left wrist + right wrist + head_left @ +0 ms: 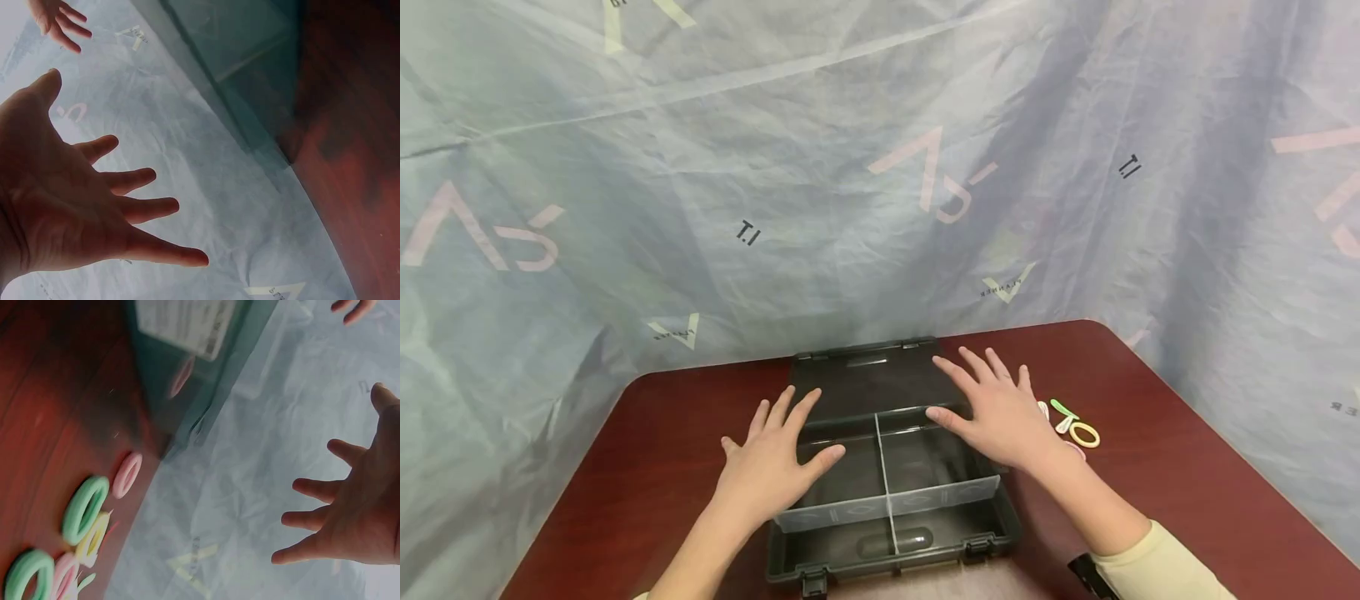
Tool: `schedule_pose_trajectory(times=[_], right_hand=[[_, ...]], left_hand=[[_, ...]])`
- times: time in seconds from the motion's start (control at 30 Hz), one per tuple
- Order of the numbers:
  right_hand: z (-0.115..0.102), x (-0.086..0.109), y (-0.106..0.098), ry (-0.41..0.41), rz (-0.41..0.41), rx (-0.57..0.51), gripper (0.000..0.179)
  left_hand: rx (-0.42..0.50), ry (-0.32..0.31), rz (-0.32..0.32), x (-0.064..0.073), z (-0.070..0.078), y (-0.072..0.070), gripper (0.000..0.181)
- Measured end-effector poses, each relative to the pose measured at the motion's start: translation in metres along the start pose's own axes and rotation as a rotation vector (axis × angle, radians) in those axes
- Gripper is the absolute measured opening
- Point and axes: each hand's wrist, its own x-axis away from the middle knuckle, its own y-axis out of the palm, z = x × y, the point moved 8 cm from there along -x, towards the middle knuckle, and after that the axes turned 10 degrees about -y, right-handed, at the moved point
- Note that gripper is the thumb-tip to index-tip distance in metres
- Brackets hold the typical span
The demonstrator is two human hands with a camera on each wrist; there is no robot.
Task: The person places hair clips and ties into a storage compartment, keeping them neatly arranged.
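Both hands hover with fingers spread over a dark, see-through plastic organizer box (891, 567) whose lid (872, 387) lies folded back. My left hand (767, 467) is above the box's left side, palm down, holding nothing. Over the right side, near the lid, is my right hand (1000, 412), also holding nothing. Clear dividers (820, 515) split the box into several compartments. The left wrist view shows the left hand (75, 194) with its fingers apart; the right wrist view shows the right hand (350, 506) likewise.
Right of the box, partly behind the right hand, lie small hair accessories: a yellow hair tie (1084, 446), a green hair clip (1063, 408), and, in the right wrist view, green hair ties (85, 509) and a pink one (127, 475). Grey printed cloth (820, 208) hangs behind the red-brown table (647, 467).
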Motion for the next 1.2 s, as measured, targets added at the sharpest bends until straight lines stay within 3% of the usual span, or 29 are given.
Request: schedule_pose_trajectory(times=[0.3,0.67,1.2], right_hand=[[0.025,0.016,-0.004,0.063,-0.007,-0.024,0.078],[0.036,0.025,-0.003,0.088,-0.026,-0.03,0.077],[0.052,0.048,-0.011,0.126,-0.049,-0.04,0.076]], left_hand=[[0.012,-0.025,-0.015,0.006,-0.013,0.0,0.099],[0.008,-0.076,-0.055,0.012,-0.033,0.004,0.099],[0.021,-0.108,-0.107,0.024,-0.051,0.012,0.101]])
